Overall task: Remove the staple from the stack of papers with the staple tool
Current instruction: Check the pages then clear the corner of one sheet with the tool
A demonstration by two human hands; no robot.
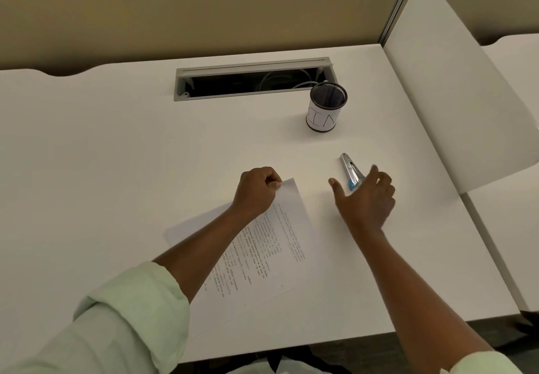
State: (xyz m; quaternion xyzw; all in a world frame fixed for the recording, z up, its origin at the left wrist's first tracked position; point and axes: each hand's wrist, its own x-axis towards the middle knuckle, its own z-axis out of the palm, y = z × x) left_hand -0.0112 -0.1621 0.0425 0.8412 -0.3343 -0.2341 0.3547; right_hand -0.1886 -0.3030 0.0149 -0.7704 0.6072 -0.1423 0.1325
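A stack of printed papers (271,245) lies slanted on the white desk (116,155) in front of me. My left hand (256,191) pinches the stack's far corner, and I cannot make out the staple there. A silver staple tool (350,171) with a blue end lies on the desk to the right of the papers. My right hand (364,198) hovers at the tool's near end, fingers spread and blurred, holding nothing.
A black mesh pen cup (326,107) with a white label stands behind the tool. An open cable slot (250,82) runs along the back of the desk. A white divider panel (455,82) rises at the desk's right edge.
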